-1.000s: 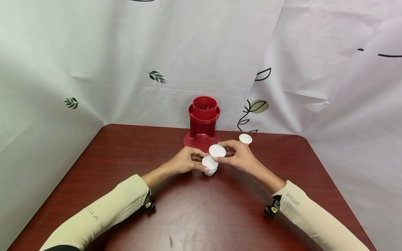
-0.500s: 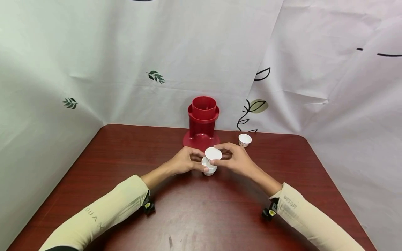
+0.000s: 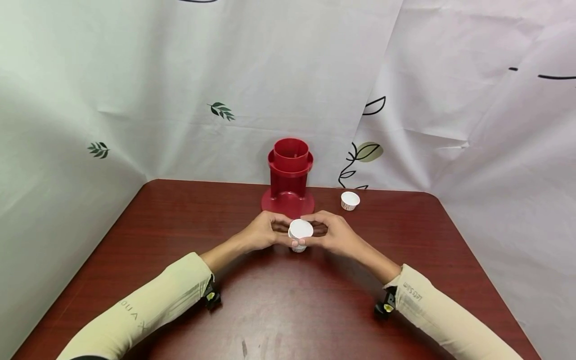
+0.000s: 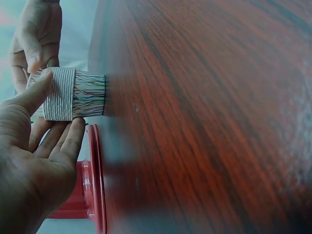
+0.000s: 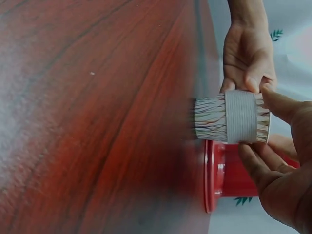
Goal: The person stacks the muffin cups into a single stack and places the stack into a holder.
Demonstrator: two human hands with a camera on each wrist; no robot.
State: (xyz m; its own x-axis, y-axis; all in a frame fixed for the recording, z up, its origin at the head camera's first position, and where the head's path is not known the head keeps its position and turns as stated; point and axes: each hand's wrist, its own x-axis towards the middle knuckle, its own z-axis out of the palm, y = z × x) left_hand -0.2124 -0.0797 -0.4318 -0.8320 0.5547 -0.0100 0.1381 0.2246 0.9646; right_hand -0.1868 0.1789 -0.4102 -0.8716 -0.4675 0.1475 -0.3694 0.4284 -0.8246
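Observation:
A stack of nested white paper baking cups [image 3: 300,229] stands on the table in front of the red stand. In the left wrist view the stack [image 4: 89,92] shows coloured wavy lines below and several tightly packed rims above. My left hand [image 3: 263,231] holds these rims between thumb and fingers. From the other side, my right hand [image 3: 337,234] pinches the top of the stack, where the uppermost cup [image 5: 262,117] sits slightly raised in the right wrist view. The two thumbs meet at the near side. How many cups are nested is hidden.
Behind the hands stands a red plastic cylinder stand [image 3: 289,182] with a round base. One more white baking cup [image 3: 349,201] sits upright at the back right of the brown wooden table [image 3: 288,300]. A white patterned curtain [image 3: 180,90] encloses the back and sides.
My right hand has moved left and down, bringing its cup from above right onto the stack in my left hand. The left hand has stayed in place.

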